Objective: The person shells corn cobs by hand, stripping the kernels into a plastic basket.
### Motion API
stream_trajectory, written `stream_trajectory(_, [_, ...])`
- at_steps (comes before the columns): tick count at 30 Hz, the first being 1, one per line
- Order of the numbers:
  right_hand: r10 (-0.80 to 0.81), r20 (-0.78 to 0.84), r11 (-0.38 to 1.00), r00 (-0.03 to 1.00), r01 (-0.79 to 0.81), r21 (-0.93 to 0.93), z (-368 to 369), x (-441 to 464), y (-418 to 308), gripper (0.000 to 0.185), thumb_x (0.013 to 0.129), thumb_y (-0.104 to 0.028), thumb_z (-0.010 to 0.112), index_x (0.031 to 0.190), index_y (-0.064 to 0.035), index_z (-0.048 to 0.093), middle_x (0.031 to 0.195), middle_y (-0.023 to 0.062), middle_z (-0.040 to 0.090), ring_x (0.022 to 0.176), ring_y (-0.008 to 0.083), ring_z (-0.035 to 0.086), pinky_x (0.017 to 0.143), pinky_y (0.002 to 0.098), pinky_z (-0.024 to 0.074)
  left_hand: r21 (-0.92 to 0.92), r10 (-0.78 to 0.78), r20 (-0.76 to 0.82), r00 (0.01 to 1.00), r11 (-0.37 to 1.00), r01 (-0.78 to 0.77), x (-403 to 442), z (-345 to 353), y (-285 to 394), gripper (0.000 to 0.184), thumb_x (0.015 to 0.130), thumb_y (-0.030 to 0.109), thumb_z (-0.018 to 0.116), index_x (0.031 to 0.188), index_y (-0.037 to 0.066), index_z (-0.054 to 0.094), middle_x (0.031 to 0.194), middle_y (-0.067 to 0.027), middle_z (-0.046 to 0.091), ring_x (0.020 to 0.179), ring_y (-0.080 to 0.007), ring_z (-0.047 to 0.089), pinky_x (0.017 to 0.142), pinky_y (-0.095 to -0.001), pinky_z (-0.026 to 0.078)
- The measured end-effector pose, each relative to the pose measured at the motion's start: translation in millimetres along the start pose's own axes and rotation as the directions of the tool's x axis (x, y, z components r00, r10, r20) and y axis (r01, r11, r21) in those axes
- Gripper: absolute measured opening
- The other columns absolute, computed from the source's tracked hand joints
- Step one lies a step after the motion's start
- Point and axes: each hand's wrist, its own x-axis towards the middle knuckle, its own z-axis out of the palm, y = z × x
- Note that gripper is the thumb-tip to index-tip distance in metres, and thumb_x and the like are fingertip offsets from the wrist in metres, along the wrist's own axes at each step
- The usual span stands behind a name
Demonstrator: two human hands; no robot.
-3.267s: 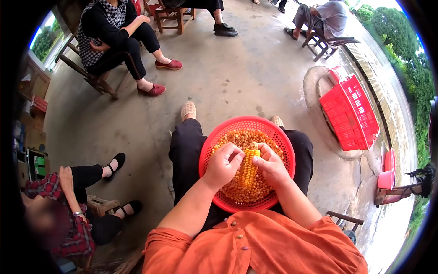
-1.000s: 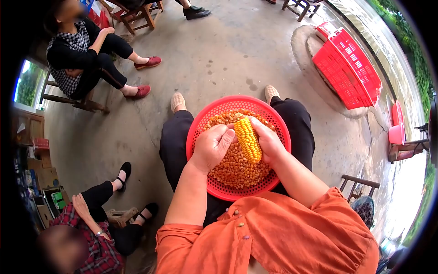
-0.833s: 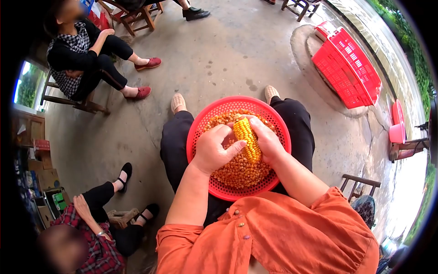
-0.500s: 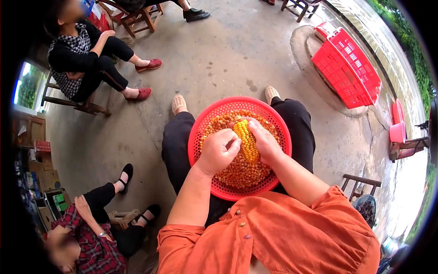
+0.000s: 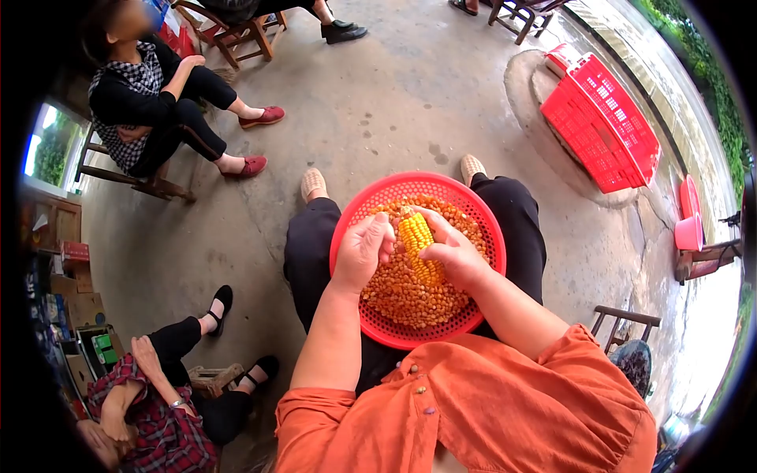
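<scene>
A yellow corn cob, mostly covered in kernels, is upright over a red perforated basin on my lap. My right hand is closed around the cob's right side, its thumb lying across the front. My left hand is just left of the cob, fingers curled in; whether anything is inside them is hidden. Beneath both hands, loose orange corn kernels fill much of the basin.
A person in a checked top sits at left; another in a plaid shirt sits at lower left. Red plastic crates stand at upper right, near a pink bucket. A wooden stool is at right.
My left hand has turned and shifted slightly left, off the cob's edge. My right thumb has come down across the cob. The plaid-shirted person has raised a hand to the head.
</scene>
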Motion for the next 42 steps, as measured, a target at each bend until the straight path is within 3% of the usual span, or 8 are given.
stream_trajectory(4, [-0.193,0.019,0.893,0.981,0.184,-0.412,-3.4,1.1,10.8,0.08,0.079,-0.004,0.065,0.151,-0.0026,0.032,0.144,0.0139,0.043,0.139,0.0205,0.037,0.116,0.032,0.0268,0.224,0.035,0.036,0.999,0.974,-0.042,3.1,3.9,-12.2,0.029,0.102,0.023,0.054,0.078,0.008,0.059,0.068,0.0037,0.054,0.059,-0.0039,0.048,0.055,-0.0205,0.041])
stream_trajectory(10, [-0.167,0.006,0.886,0.986,0.152,-0.439,-2.3,2.0,11.9,0.08,0.081,-0.002,0.066,0.152,-0.0028,0.028,0.143,0.0112,0.042,0.135,0.0188,0.041,0.114,0.0322,0.0305,0.373,0.143,0.067,0.987,0.914,-0.158,1.8,1.6,-13.0,0.024,0.096,0.009,0.056,0.073,0.001,0.055,0.064,0.0013,0.052,0.06,-0.0056,0.044,0.054,-0.0273,0.039])
stream_trajectory(16, [-0.031,-0.041,0.999,0.999,0.032,0.025,-2.6,3.6,6.4,0.078,0.081,-0.003,0.068,0.15,-0.0022,0.031,0.14,0.0126,0.048,0.127,0.0218,0.051,0.109,0.0334,0.0383,-0.031,0.161,-0.083,0.983,0.986,-0.164,-0.3,-1.4,10.2,0.028,0.096,0.009,0.052,0.068,0.007,0.053,0.065,-0.0007,0.053,0.053,-0.0082,0.05,0.051,-0.0223,0.04])
stream_trajectory(21, [0.028,0.006,0.956,1.0,-0.029,0.291,-2.5,2.1,-1.7,0.07,0.085,-0.005,0.06,0.149,-0.003,0.031,0.134,0.0135,0.054,0.112,0.0264,0.061,0.09,0.0369,0.054,-0.665,0.12,-0.223,0.967,0.707,-0.241,7.4,-21.7,38.9,0.053,0.105,0.03,0.045,0.148,0.002,0.037,0.112,-0.0183,0.068,0.076,-0.0169,0.062,0.066,-0.0299,0.055])
stream_trajectory(23, [0.022,0.018,0.953,1.0,-0.027,0.301,-3.8,3.7,-3.4,0.067,0.085,-0.008,0.058,0.147,-0.0027,0.034,0.135,0.0156,0.053,0.111,0.0277,0.062,0.089,0.0378,0.0548,-0.696,0.114,-0.196,0.974,0.683,-0.22,9.1,-26.2,32.8,0.048,0.105,0.028,0.045,0.144,0.0,0.041,0.118,-0.0193,0.066,0.079,-0.0183,0.064,0.068,-0.0314,0.057])
stream_trajectory(27, [0.035,0.056,0.895,0.998,-0.056,0.443,-4.9,5.6,-7.1,0.058,0.09,-0.015,0.055,0.143,-0.0041,0.036,0.136,0.0157,0.053,0.104,0.0291,0.064,0.081,0.0403,0.0574,-0.186,0.164,-0.051,0.985,0.968,-0.171,4.8,-16.4,12.5,0.018,0.101,0.01,0.052,0.114,0.002,0.063,0.099,-0.0092,0.068,0.079,-0.0123,0.063,0.072,-0.0255,0.054])
stream_trajectory(35, [0.065,0.116,0.836,0.991,-0.118,0.536,-8.1,4.2,-0.2,0.05,0.096,-0.024,0.051,0.142,-0.0086,0.04,0.136,0.0148,0.056,0.104,0.0273,0.065,0.077,0.0412,0.0584,0.208,0.253,0.147,0.956,0.937,-0.28,0.9,13.6,6.5,0.008,0.089,-0.001,0.068,0.089,0.003,0.061,0.082,-0.0029,0.059,0.075,-0.0125,0.061,0.069,-0.0243,0.05])
stream_trajectory(42, [0.009,0.027,0.935,1.0,-0.018,0.355,-0.3,0.4,-1.9,0.077,0.072,-0.002,0.052,0.147,-0.0022,0.035,0.144,0.0128,0.049,0.135,0.0233,0.045,0.114,0.033,0.0334,0.556,0.371,0.203,0.906,0.718,-0.419,0.3,11.4,13.0,0.013,0.079,-0.002,0.074,0.08,0.002,0.061,0.081,-0.0064,0.057,0.072,-0.0164,0.058,0.066,-0.0281,0.047])
